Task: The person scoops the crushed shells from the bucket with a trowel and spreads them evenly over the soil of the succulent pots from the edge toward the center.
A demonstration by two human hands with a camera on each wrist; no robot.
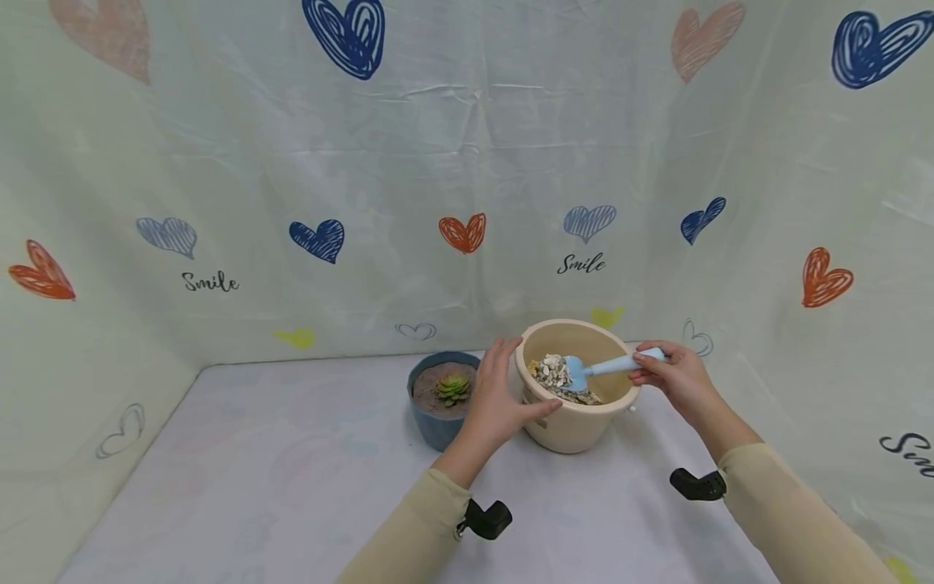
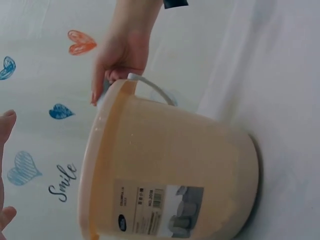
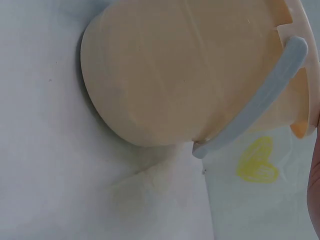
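Observation:
A cream bucket (image 1: 572,426) stands upright on the table, with gravel-like bits (image 1: 552,371) in pale and mixed colours inside. My right hand (image 1: 679,377) grips the handle of a small light-blue shovel (image 1: 613,365) over the bucket's right rim; its blade lies among the bits. At the bucket's left side is my left hand (image 1: 499,397), fingers extended and thumb spread along the near rim. In the left wrist view, the left fingertips (image 2: 6,125) show apart from the bucket wall (image 2: 165,145). A grey handle (image 3: 255,102) hangs on the bucket in the right wrist view.
Left of the bucket, partly behind my left hand, a blue-grey pot (image 1: 436,426) holds brown soil and a green succulent (image 1: 453,388). A white table (image 1: 277,470) lies beneath. A curtain (image 1: 409,162) printed with hearts hangs behind and at the sides.

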